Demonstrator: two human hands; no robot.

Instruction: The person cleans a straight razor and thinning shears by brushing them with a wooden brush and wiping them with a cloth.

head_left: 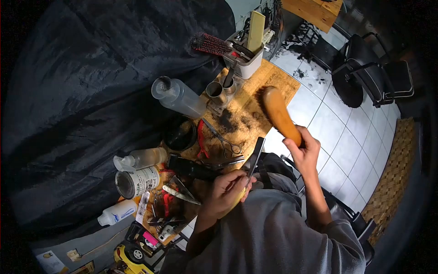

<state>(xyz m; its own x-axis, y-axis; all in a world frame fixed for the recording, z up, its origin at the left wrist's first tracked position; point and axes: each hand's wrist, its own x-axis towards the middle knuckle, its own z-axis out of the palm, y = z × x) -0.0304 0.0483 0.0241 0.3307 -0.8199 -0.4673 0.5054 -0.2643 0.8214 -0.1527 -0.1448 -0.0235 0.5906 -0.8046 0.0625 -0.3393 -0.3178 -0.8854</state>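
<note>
My right hand [305, 150] is closed around one end of a wooden brush [279, 113], whose dark bristles face the table. In my left hand [228, 189] is a slim tool, seemingly a straight razor [256, 156], with a dark metal-edged bar and a yellow part [238, 197] below the fingers. Its far end points up toward the table edge, apart from the brush. Close to my left hand lie a black hair clipper [194, 168] and an open white-handled razor [181, 194]. Scissors [223, 138] rest farther up, beside a red-handled tool [201, 139].
Hair clippings litter the wooden table [269, 75]. On it stand a clear bottle [182, 98], metal cups [216, 92], a grey bin [250, 67] of brushes and combs, and a tin [148, 180]. Black barber chairs [365, 64] stand on the tiled floor [340, 123].
</note>
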